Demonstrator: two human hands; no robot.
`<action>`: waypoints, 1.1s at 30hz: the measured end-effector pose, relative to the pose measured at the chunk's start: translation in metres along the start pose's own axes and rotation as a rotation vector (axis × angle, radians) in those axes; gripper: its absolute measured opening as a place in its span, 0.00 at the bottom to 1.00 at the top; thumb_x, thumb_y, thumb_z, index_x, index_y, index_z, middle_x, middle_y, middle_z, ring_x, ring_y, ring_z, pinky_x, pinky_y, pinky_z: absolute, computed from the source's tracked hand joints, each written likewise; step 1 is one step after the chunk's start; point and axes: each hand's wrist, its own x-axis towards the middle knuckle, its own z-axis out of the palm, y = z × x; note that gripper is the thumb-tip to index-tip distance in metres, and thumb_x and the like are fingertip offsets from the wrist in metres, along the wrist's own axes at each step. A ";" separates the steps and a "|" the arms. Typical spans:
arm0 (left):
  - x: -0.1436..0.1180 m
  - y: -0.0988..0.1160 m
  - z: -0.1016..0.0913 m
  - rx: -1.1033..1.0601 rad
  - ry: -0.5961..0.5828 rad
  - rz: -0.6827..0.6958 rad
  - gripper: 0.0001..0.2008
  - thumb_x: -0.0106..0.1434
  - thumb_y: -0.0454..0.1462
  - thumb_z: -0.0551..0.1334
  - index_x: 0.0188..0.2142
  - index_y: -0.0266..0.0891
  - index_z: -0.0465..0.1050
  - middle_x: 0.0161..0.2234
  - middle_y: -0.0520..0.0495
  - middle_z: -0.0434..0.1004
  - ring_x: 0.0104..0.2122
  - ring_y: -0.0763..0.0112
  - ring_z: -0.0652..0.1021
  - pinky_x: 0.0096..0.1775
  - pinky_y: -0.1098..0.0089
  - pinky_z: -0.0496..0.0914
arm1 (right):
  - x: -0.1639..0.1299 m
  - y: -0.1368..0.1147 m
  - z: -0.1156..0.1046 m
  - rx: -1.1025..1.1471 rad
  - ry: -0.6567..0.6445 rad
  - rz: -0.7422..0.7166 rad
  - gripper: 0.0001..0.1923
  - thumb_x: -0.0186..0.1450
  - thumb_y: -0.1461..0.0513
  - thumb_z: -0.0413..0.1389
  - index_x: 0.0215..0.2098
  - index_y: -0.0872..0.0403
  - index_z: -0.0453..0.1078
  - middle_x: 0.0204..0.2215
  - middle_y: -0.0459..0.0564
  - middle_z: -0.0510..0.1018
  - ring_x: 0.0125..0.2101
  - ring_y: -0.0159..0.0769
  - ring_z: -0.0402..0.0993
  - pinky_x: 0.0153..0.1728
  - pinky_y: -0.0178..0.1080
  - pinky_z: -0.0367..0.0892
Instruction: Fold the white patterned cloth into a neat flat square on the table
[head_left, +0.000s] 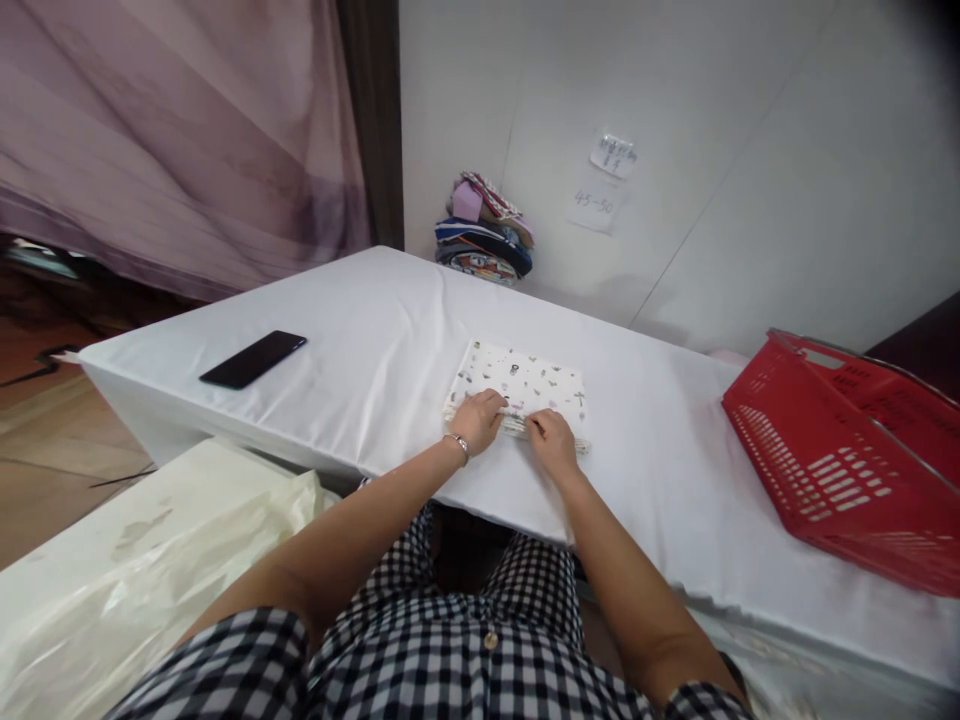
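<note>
Checked sleeves nearest, left hand (478,418) and right hand (550,440) (fingers curled) pinching folded patterned cloth (525,385), white table (360,350).

The folded cloth (525,385) is white with small dark prints; the basket (840,455) red; the phone (253,358) black.
</note>
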 end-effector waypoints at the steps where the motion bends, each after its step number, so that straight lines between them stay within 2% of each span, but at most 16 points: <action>1: -0.001 0.000 0.000 0.008 0.013 0.046 0.10 0.61 0.31 0.54 0.40 0.38 0.71 0.41 0.45 0.72 0.41 0.66 0.72 0.42 0.65 0.65 | -0.002 0.000 0.002 -0.013 0.019 -0.014 0.09 0.63 0.64 0.50 0.28 0.52 0.70 0.27 0.47 0.73 0.31 0.36 0.66 0.35 0.38 0.59; 5: -0.001 0.004 0.000 0.064 0.001 0.153 0.10 0.63 0.32 0.53 0.36 0.40 0.73 0.41 0.46 0.72 0.41 0.66 0.71 0.44 0.64 0.64 | -0.007 0.001 0.005 -0.031 0.042 -0.044 0.09 0.64 0.64 0.49 0.29 0.52 0.69 0.28 0.47 0.73 0.32 0.36 0.65 0.35 0.38 0.58; 14: 0.006 0.009 -0.001 0.154 -0.117 0.140 0.09 0.63 0.35 0.54 0.36 0.42 0.74 0.42 0.47 0.73 0.42 0.64 0.70 0.43 0.61 0.63 | -0.008 0.000 0.004 -0.014 0.041 -0.029 0.10 0.65 0.63 0.48 0.29 0.52 0.69 0.28 0.47 0.72 0.32 0.36 0.65 0.36 0.38 0.58; 18: 0.008 0.009 0.003 0.175 -0.138 0.151 0.11 0.62 0.31 0.53 0.34 0.41 0.74 0.42 0.45 0.72 0.42 0.63 0.70 0.43 0.61 0.63 | -0.008 -0.001 0.003 -0.016 0.045 -0.041 0.10 0.65 0.62 0.48 0.29 0.52 0.69 0.28 0.48 0.72 0.32 0.36 0.65 0.36 0.39 0.58; 26: -0.007 0.009 0.007 0.162 -0.028 0.214 0.11 0.61 0.28 0.52 0.37 0.38 0.71 0.44 0.42 0.70 0.46 0.63 0.68 0.45 0.62 0.63 | -0.009 -0.002 0.003 -0.048 0.067 -0.085 0.10 0.65 0.64 0.47 0.31 0.52 0.69 0.29 0.49 0.72 0.33 0.37 0.65 0.37 0.40 0.59; 33: -0.009 0.010 0.004 0.177 -0.044 0.201 0.11 0.62 0.29 0.52 0.35 0.40 0.71 0.42 0.44 0.71 0.44 0.64 0.69 0.46 0.61 0.62 | -0.010 -0.004 0.003 -0.025 0.066 -0.146 0.11 0.64 0.66 0.46 0.39 0.53 0.70 0.36 0.51 0.74 0.38 0.38 0.66 0.41 0.42 0.60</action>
